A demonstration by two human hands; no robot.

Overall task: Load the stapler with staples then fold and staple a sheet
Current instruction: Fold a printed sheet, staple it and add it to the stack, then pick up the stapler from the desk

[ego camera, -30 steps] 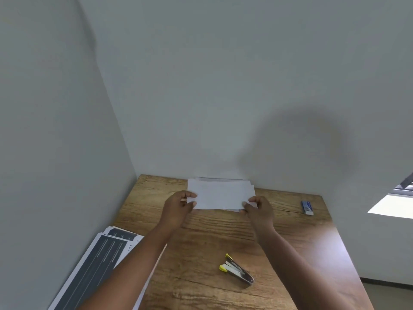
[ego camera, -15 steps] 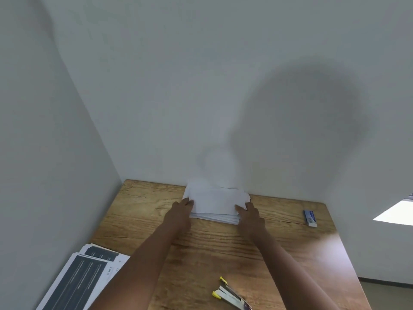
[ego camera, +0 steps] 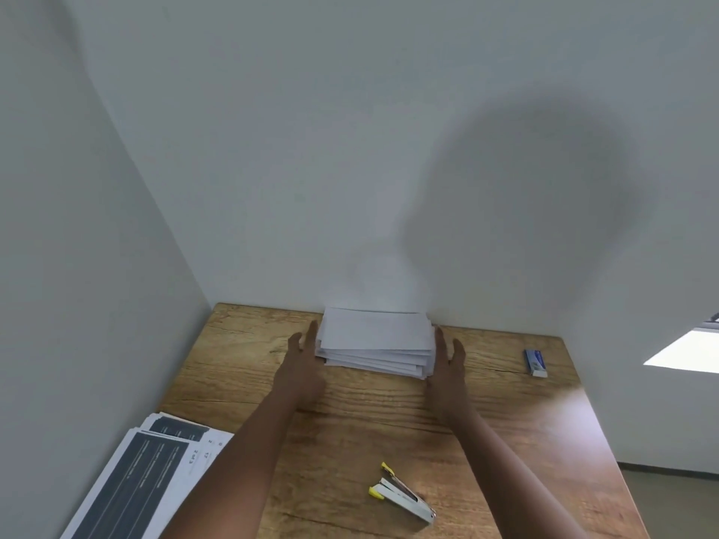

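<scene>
My left hand and right hand were flat and spread, grasping nothing, pressed against the 2 ends of the folded paper stack by the wall. The stapler lay near me on the desk.

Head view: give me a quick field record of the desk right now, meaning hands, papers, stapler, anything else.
left hand: open, flat against the stack's left edge
right hand: open, flat against the stack's right edge
folded paper stack: at the wall, edges uneven
stapler: lying near the front edge, untouched
printed sheets: front left corner
small blue box: far right, contents not readable
desk: wooden
</scene>
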